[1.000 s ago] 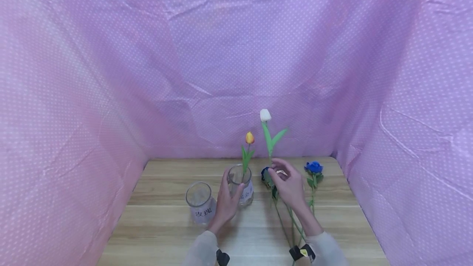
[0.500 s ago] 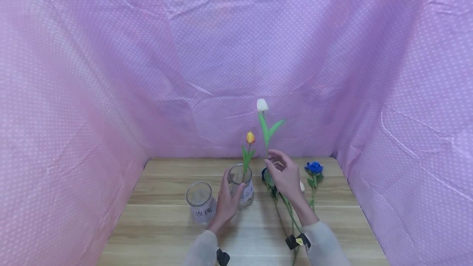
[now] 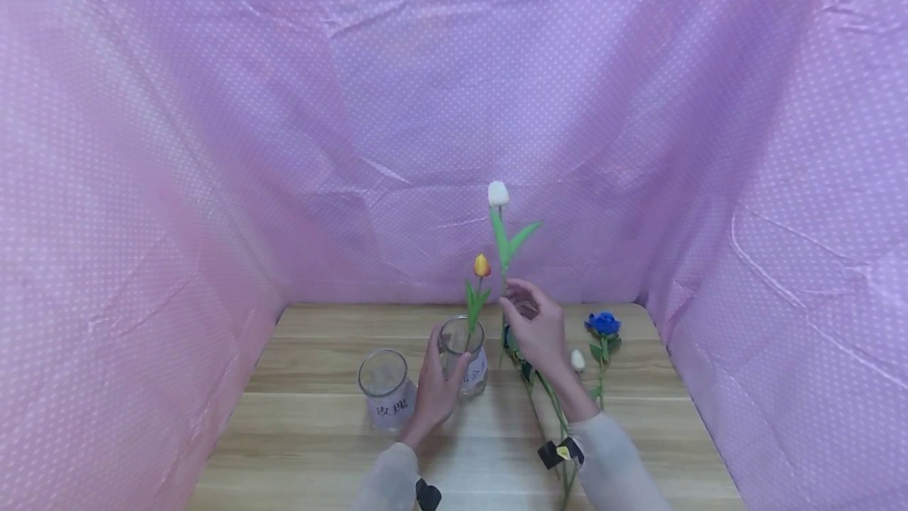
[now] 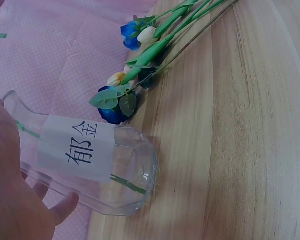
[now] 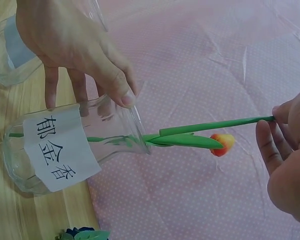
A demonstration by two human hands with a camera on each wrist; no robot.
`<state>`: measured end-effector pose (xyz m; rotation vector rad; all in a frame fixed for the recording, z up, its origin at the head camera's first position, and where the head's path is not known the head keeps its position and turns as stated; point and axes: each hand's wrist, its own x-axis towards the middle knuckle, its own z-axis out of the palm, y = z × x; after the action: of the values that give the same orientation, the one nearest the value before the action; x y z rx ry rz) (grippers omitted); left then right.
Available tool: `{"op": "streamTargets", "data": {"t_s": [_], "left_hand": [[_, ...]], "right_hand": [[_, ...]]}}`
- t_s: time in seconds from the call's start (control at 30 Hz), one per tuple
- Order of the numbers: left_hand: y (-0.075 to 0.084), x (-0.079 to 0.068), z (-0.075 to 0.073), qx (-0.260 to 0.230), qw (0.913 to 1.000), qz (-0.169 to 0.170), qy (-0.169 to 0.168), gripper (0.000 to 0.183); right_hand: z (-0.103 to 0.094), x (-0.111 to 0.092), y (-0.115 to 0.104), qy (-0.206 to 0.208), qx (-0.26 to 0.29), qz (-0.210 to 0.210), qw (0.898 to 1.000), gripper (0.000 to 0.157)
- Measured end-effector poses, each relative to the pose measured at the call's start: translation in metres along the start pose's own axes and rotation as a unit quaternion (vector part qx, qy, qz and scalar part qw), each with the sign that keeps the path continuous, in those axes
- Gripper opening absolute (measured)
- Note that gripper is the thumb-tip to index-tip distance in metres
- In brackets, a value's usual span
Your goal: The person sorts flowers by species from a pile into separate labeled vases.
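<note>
My left hand (image 3: 441, 386) grips a clear glass vase (image 5: 117, 152) around its neck; its white label has handwritten characters. One yellow-and-red tulip (image 3: 481, 265) stands in that vase, its leaves rising above the mouth. My right hand (image 3: 539, 333) pinches the green stem of a white tulip (image 3: 499, 194) between thumb and fingers, holding it upright just right of the vase. In the right wrist view the stem's cut end hangs close outside the vase mouth, overlapping the other tulip's leaf. That view leaves the white bloom out of frame.
A second labelled glass vase (image 3: 386, 393) stands left of my left hand. To the right, a blue rose (image 3: 603, 323), a white tulip bud (image 3: 578, 360) and several other stems lie on the wooden table (image 3: 305, 464). Pink dotted cloth (image 3: 397, 140) walls the back and sides.
My right hand has lifted the white tulip higher and moved it left toward the held vase, uncovering the white bud on the table. The left hand and both vases stay put.
</note>
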<state>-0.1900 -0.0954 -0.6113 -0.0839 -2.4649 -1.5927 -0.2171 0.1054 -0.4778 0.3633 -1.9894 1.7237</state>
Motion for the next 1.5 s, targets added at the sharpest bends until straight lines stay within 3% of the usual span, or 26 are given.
{"op": "streamTargets", "data": {"t_s": [0.23,0.9,1.13,1.5], "left_hand": [[0.001,0.000,0.000,-0.002,1.0000,-0.006,-0.004,0.084],[0.001,0.000,0.000,0.000,1.0000,0.004,0.003,0.082],[0.001,0.000,0.001,0.002,1.0000,-0.003,0.004,0.082],[0.000,0.001,0.002,0.003,0.9999,0.013,0.011,0.082]], "right_hand": [[0.006,0.007,0.002,0.018,-0.009,-0.030,0.999,0.037],[0.030,0.018,0.019,0.050,-0.005,-0.041,0.998,0.036],[0.034,0.014,0.028,0.047,-0.016,-0.022,0.999,0.035],[0.038,0.005,0.044,0.038,-0.032,0.008,0.999,0.036]]}}
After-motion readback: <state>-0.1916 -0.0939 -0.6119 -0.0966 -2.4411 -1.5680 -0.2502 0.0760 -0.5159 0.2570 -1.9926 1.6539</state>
